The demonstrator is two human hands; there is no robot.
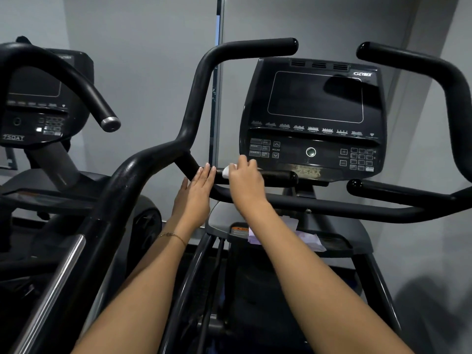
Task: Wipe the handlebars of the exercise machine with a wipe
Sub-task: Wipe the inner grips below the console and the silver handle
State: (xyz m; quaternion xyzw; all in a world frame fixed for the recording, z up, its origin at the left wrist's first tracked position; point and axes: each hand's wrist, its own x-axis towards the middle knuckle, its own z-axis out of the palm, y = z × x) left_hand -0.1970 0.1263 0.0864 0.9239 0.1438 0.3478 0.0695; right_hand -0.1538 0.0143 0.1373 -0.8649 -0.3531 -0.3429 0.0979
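R hand [246, 180] sits on top of the short inner handlebar grip [278, 176], just below the Cybex console [314, 106]. Its fingers are curled down over a white wipe [226, 172], holding it vs. the bar; only a small bit of wipe shows at the hand's left edge. L hand [198, 190] lies flat just beside it, fingers straight & pressed together, tips touching the same bar near where it joins the tall curved handlebar [199, 98]. Thin bracelet [173, 235] on L wrist. Purple-white packet [307, 240] lies on the machine's shroud, partly under R forearm. 2nd machine w/ 750AT console [38, 103] stands at left.
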